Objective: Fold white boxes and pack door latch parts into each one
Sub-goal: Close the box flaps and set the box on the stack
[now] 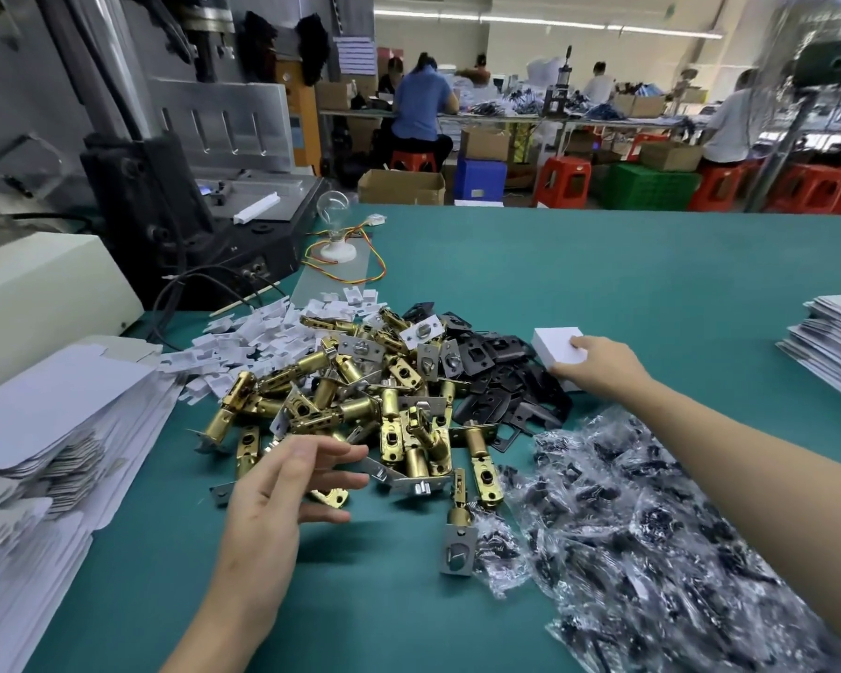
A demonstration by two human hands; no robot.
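Note:
A pile of brass door latches point(360, 410) lies in the middle of the green table point(603, 284). Black strike plates point(501, 376) sit just right of it, small white card inserts point(263, 342) behind it. My left hand point(287, 483) hovers over the near edge of the latch pile with fingers spread, holding nothing. My right hand point(598, 364) grips a closed white box point(554, 344) resting on the table beyond the black plates. Clear bags of black screws point(651, 517) cover the near right.
Flat white box blanks are stacked at the left point(54, 429) and at the right edge point(836, 342). A dark press machine point(180, 187) and a bulb on a wired base point(333, 221) stand at the back left. People work at benches far behind.

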